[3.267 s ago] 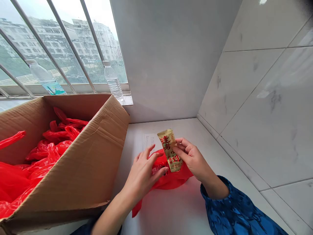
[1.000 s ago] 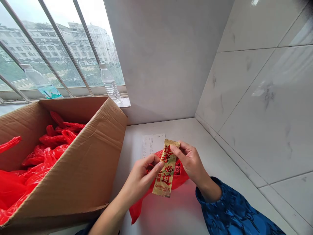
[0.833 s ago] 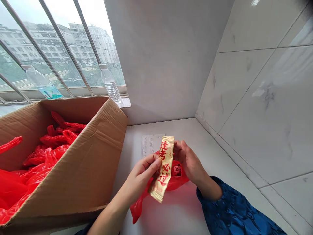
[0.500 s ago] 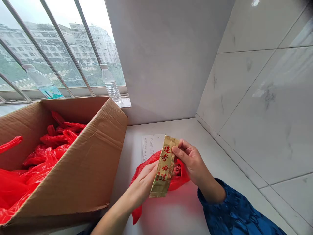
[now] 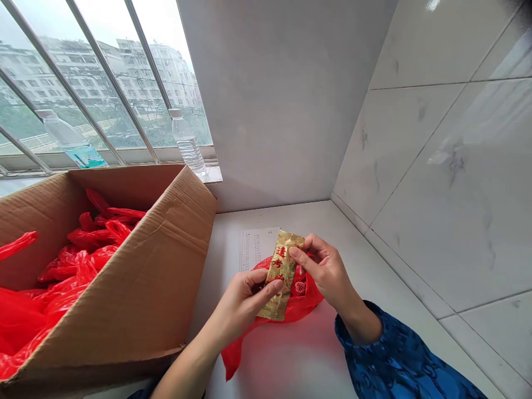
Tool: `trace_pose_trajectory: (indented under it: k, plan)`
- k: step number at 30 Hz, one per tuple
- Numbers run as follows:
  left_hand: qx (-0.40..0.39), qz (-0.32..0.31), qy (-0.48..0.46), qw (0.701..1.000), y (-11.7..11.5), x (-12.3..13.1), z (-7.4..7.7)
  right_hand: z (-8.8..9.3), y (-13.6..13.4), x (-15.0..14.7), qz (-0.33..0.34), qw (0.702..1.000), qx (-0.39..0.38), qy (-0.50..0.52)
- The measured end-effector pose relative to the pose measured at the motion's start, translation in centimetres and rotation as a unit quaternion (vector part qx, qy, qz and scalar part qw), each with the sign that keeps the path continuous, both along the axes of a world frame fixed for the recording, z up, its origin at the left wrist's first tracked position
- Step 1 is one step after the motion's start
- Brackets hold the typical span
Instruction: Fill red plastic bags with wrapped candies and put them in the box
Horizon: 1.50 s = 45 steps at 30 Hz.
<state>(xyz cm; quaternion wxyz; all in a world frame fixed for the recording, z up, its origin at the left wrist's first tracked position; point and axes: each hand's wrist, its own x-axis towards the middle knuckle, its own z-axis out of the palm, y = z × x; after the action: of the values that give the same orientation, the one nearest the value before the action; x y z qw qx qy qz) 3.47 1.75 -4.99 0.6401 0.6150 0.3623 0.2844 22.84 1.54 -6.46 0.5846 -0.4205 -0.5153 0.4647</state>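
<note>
A long gold packet (image 5: 283,267) with red printed characters is held tilted between both hands. My left hand (image 5: 245,299) pinches its lower left side, the thumb lying across the front and over part of the print. Near the top right edge, my right hand (image 5: 324,269) grips it between thumb and fingers. Just beneath and behind the packet lies an open red plastic bag (image 5: 305,310) on the white surface. Inside the bag a dark red item with a pale printed mark shows; the rest of its contents is hidden.
On the left stands an open cardboard box (image 5: 166,266) full of red plastic bags (image 5: 95,238). A printed sheet (image 5: 253,244) lies behind the red bag. Two bottles, one clear (image 5: 189,144) and one blue-labelled (image 5: 75,141), stand by the barred window. A tiled wall (image 5: 436,166) bounds the right.
My left hand has moved from behind the packet to pinch its lower part, thumb now in front. The packet's lower end has risen slightly. My right hand keeps its hold.
</note>
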Motion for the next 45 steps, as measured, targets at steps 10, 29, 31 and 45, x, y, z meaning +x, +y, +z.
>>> trace_pose_trajectory:
  k: [10,29,31,45]
  plan:
    - [-0.097,0.003,-0.018,0.995,-0.2,-0.4,0.5,0.3,0.2,0.4,0.075,0.995,-0.032,0.052]
    - [0.153,0.183,0.076,0.968,-1.0,0.3,0.0,0.8,-0.8,-0.3,0.09,0.994,-0.054,0.014]
    - [0.182,0.186,0.128,0.957,-0.9,0.1,0.1,0.7,-0.7,-0.3,0.087,0.994,-0.058,0.024]
    - [0.368,0.153,0.237,0.886,-0.3,-1.4,0.9,1.3,-1.0,0.7,0.115,0.992,-0.008,-0.049]
